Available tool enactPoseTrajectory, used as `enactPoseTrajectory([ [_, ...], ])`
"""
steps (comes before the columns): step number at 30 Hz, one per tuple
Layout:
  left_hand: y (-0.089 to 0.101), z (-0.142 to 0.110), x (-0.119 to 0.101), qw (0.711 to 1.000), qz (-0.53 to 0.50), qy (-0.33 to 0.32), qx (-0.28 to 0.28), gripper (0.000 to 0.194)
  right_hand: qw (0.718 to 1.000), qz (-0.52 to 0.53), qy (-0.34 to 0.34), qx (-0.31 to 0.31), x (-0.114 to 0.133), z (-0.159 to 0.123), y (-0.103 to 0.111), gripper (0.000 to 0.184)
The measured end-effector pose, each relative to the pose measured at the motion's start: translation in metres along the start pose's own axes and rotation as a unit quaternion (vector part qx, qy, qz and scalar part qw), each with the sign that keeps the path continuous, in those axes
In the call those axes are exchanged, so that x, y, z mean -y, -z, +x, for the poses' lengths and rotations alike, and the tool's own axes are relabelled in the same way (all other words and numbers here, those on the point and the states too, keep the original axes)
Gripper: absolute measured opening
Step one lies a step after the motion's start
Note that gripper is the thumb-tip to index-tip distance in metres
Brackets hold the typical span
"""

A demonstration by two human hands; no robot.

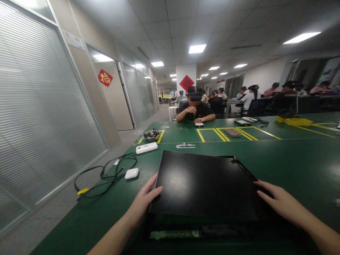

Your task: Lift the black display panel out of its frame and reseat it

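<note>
A flat black screen panel (202,184) lies tilted over a black frame (245,168) on the green table, its left side raised. My left hand (145,198) grips the panel's left edge, thumb on top and the other fingers mostly hidden behind it. At the right edge, my right hand (276,198) holds on with thumb and fingers; whether it grips the panel alone or the frame too, I cannot tell. Along the near side, below the panel, a green circuit board (174,234) shows inside the dark frame.
On the green table (300,159), a white power bank (146,147), a white case (132,173) and looped black cables (102,173) lie left. Beyond are a metal bowl (151,135), small metallic pieces (185,145) and a yellow tray (294,121). A person (195,108) sits opposite.
</note>
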State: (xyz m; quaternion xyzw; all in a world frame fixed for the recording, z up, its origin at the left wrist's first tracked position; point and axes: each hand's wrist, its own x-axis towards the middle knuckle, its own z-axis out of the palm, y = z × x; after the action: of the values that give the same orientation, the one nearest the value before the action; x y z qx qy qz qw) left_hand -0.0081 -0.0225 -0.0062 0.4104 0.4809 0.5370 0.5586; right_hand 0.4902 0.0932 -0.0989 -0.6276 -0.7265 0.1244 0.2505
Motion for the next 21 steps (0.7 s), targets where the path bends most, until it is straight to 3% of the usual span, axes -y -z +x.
enactPoseTrajectory([
  [3, -0.001, -0.005, -0.002, 0.999, -0.035, 0.005, 0.017, 0.080, 1.000, 0.009, -0.009, -0.005, 0.004, 0.000, 0.002, 0.060],
  [10, -0.006, -0.007, -0.004, 0.996, -0.043, -0.060, 0.050, 0.075, 0.996, 0.066, -0.064, -0.003, 0.004, 0.002, 0.000, 0.072],
  [14, 0.002, -0.006, 0.003, 0.993, -0.022, -0.094, 0.068, 0.076, 0.983, 0.128, -0.119, -0.050, 0.000, 0.004, -0.004, 0.081],
  [17, 0.008, -0.003, 0.009, 0.988, 0.000, -0.133, 0.082, 0.073, 0.972, 0.158, -0.158, -0.070, -0.003, 0.006, -0.004, 0.071],
  [21, 0.010, 0.000, 0.013, 0.987, 0.009, -0.151, 0.058, 0.068, 0.972, 0.171, -0.135, -0.084, 0.006, 0.007, 0.004, 0.055],
])
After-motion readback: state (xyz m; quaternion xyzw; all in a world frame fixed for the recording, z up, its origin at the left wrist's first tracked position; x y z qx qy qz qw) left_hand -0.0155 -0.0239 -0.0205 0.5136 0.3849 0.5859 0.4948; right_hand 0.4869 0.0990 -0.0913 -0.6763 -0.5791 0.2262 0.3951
